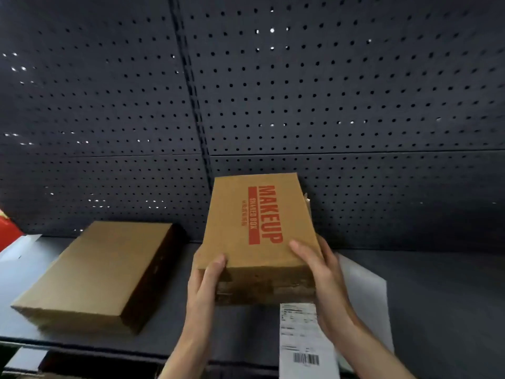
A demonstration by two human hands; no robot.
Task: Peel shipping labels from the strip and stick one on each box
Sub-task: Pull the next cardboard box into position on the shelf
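While both hands' fingers (210, 272) clasp it, the brown box (259, 225) reads "MAKEUP", seemingly unlabelled.

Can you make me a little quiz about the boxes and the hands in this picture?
1. True or false: both hands hold the MAKEUP box.
2. Where does the plain cardboard box lie? A) on the shelf, left of the held box B) on top of the held box C) in the right hand
3. Fill in: the printed shipping label with a barcode lies below the ____ hand.

Key
1. True: the left hand and the right hand each grip a near corner.
2. A, on the dark shelf.
3. right
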